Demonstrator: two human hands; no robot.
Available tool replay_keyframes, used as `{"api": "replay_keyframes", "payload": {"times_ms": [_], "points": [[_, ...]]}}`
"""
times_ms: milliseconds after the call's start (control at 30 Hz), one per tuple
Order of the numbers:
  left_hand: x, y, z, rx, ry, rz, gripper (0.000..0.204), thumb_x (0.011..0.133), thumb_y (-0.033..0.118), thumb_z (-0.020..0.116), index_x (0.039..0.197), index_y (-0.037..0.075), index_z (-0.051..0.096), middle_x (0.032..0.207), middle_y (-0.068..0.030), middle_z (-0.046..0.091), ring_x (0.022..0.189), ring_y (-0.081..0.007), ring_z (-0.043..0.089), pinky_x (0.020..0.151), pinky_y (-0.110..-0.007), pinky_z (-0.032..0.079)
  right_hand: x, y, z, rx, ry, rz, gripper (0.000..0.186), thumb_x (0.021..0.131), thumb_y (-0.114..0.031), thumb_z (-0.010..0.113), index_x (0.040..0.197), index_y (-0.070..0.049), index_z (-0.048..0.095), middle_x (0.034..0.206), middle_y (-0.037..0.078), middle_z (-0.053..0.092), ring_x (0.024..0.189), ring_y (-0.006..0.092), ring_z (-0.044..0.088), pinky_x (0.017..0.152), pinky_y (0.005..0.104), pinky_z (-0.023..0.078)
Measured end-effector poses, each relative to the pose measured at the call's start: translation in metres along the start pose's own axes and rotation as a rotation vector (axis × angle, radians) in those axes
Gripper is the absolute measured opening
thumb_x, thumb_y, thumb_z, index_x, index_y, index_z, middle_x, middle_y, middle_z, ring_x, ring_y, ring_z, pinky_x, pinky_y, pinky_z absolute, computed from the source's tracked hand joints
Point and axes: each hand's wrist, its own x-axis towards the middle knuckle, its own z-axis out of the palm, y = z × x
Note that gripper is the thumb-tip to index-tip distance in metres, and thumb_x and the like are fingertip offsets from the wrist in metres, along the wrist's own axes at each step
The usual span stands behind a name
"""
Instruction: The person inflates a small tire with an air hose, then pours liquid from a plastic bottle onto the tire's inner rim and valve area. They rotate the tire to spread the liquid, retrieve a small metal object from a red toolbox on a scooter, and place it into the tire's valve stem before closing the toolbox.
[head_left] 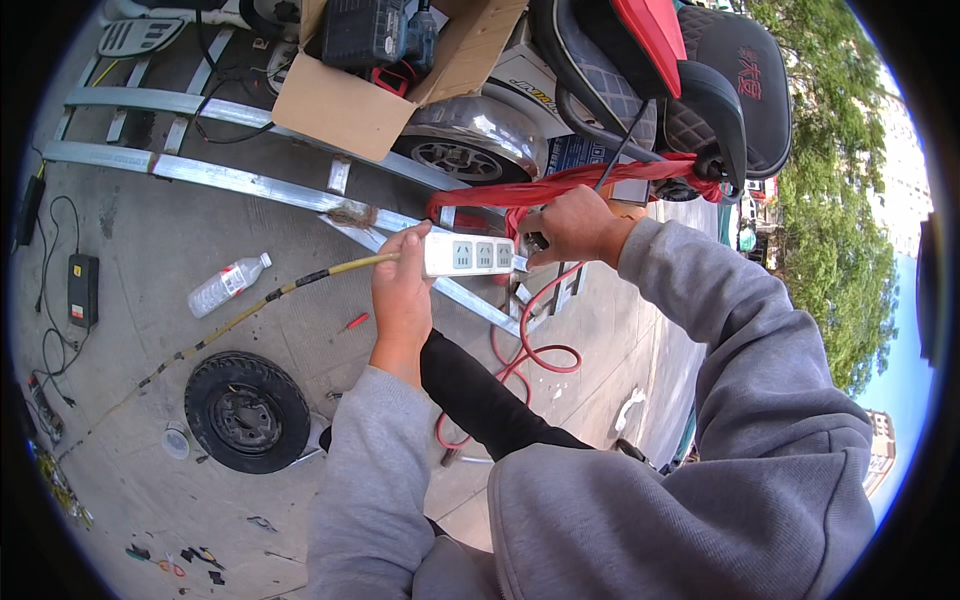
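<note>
The left hand (400, 295) pinches the near end of a white power strip (470, 255) between thumb and fingers, its sockets facing up. At the strip's other end the right hand (578, 228) bends its fingers around a small dark piece (537, 243) (mostly hidden, so I cannot tell what it is). A yellow cable (340, 266), taped dark in places, runs from the strip across the concrete.

The strip is held above a welded steel frame (255, 180). A twisted red cloth (510, 193) crosses just beyond both hands, and a red hose (524, 330) loops below, crowding the space beside the person's leg. Past the frame, an open cardboard box (340, 108) holding power tools (425, 42) blocks part of a vehicle's wheel (455, 160); its quilted seat (735, 95) stands to the right.

Leftward on the ground lie a red screwdriver (355, 321), a clear plastic bottle (222, 287), a loose tyre (205, 410) and a black power adapter (83, 290).
</note>
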Motion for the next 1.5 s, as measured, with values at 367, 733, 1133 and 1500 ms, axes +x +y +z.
{"api": "replay_keyframes", "payload": {"times_ms": [367, 733, 1133, 1500], "points": [[-0.080, 0.300, -0.272, 0.473, 1.194, 0.080, 0.068, 0.100, 0.052, 0.046, 0.154, 0.012, 0.032, 0.152, -0.0135, 0.040, 0.142, -0.0353, 0.036, 0.115, -0.052, 0.025, -0.047, 0.003, 0.089, 0.124, 0.651, -0.009, 0.036, 0.085, -0.014, 0.062, 0.121, -0.008, 0.063, 0.091, 0.003, 0.060, 0.095, 0.0208, 0.058, 0.094, 0.0362, 0.043], [-0.059, 0.102, 0.162, 0.815, -0.129, -0.289, 0.063, 0.107, 0.046, 0.040, 0.151, 0.000, 0.034, 0.144, -0.0178, 0.051, 0.134, -0.0311, 0.049, 0.110, -0.045, 0.039, -0.126, 0.022, 0.015, 1.165, 1.255, -0.232, 0.056, 0.077, -0.017, 0.079, 0.128, -0.014, 0.059, 0.109, 0.006, 0.058, 0.107, 0.0273, 0.056, 0.115, 0.0610, 0.029], [0.094, -0.037, 0.341, 1.811, -0.546, 0.348, 0.036, 0.095, 0.006, 0.058, 0.130, 0.010, 0.063, 0.101, -0.0058, 0.063, 0.090, -0.0196, 0.058, 0.086, -0.035, 0.046, -0.220, 0.095, 0.133, 1.430, 1.168, 0.203, 0.057, 0.080, -0.016, 0.075, 0.133, -0.007, 0.056, 0.128, 0.018, 0.049, 0.120, 0.0378, 0.049, 0.103, 0.0465, 0.041], [0.142, -0.067, 0.337, 2.250, -0.454, 0.842, 0.052, 0.083, 0.014, 0.068, 0.134, 0.005, 0.059, 0.129, -0.0295, 0.056, 0.114, -0.0448, 0.056, 0.102, -0.048, 0.042, -0.229, 0.288, 0.255, 1.380, 1.511, 1.087, 0.034, 0.086, -0.005, 0.066, 0.119, -0.001, 0.060, 0.117, 0.018, 0.055, 0.107, 0.0346, 0.055, 0.096, 0.0405, 0.044]]}}
